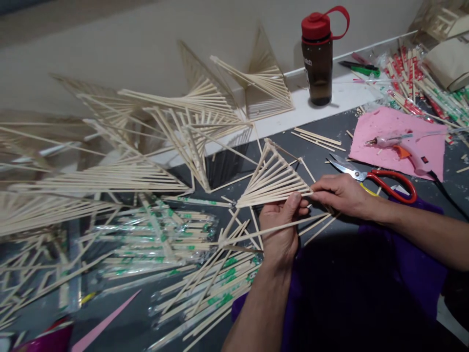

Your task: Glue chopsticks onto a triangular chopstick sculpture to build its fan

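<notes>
A fan of pale wooden chopsticks joined into a twisted model (274,178) is held over the dark table in front of me. My left hand (278,227) is closed on its lower edge, with the thumb on top and a longer stick crossing the wrist. At the model's right corner, my right hand (340,193) pinches the stick ends, its fingertips close to the left hand's. Red-handled scissors (394,185) lie with blades apart just beyond my right wrist. A pink glue gun (406,149) rests on a pink sheet (377,129) farther back.
Larger chopstick structures (205,105) stand along the wall at left and centre. Plastic-wrapped chopsticks (172,239) with green print cover the left of the table. A dark bottle (318,68) with a red lid stands on the white ledge. Red-and-green packets (410,73) pile up at back right.
</notes>
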